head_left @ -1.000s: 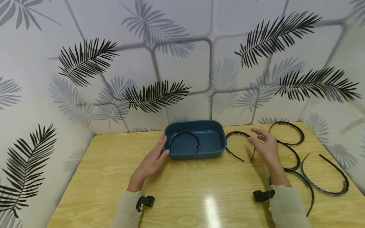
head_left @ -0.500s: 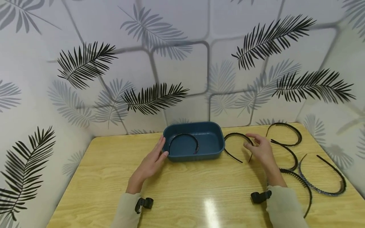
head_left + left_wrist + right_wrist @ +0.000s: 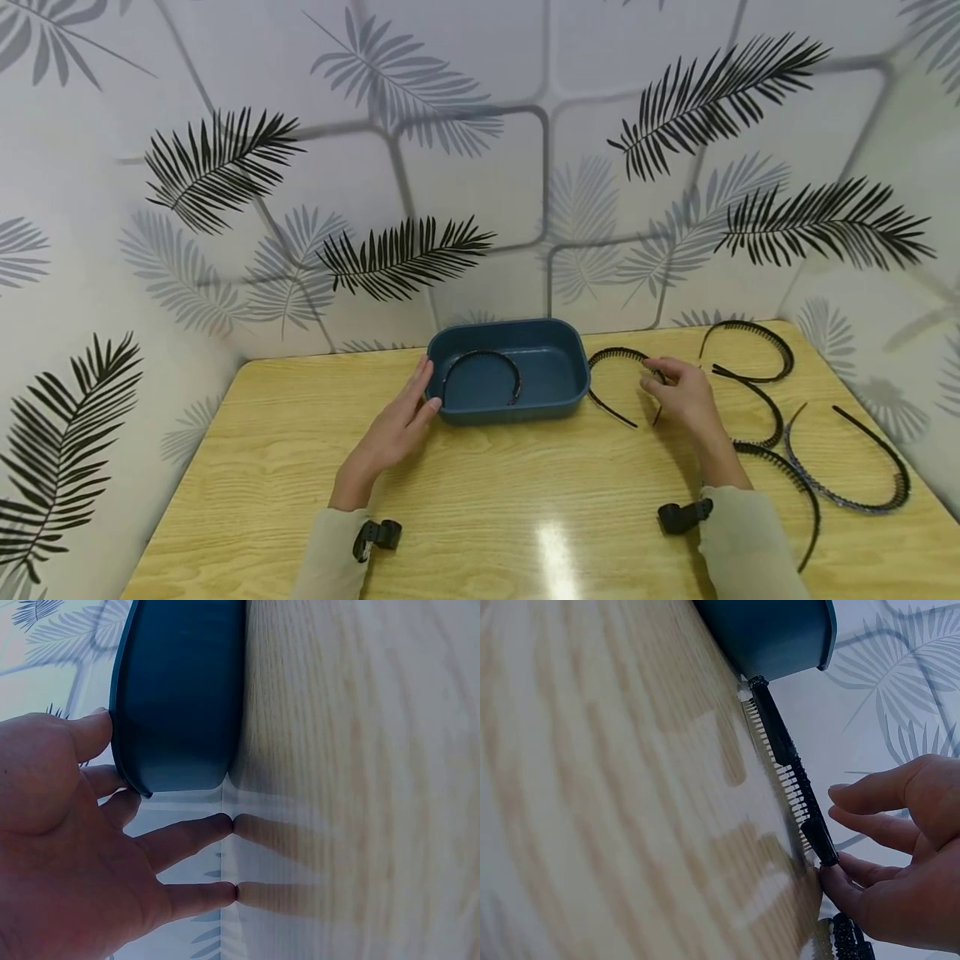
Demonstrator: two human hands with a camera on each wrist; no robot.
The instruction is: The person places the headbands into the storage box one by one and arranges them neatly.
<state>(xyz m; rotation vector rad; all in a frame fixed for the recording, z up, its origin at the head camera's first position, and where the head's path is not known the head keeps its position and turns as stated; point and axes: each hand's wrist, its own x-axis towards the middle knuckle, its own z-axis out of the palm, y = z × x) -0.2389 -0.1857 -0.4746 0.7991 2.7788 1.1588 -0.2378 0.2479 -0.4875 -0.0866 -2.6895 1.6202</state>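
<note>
touching a headband (image 3: 781, 739), right hand (image 3: 687, 397) has fingers apart; left hand (image 3: 396, 427), splayed, touches a blue box (image 3: 517, 414).

Head view: reads evenly bright; carries a narrow white glare streak low on the table (image 3: 457, 500), consistent with overhead light. Shows soft shadow beside the right hand (image 3: 682, 396). Left wrist view: dimmer, bluish; mirrors fingers (image 3: 187, 837) of the left hand (image 3: 90, 847) in the glossy tabletop. Right wrist view: similarly dim; blurs near wood grain, renders teeth of the black headband (image 3: 776, 735) fairly sharp.
</note>
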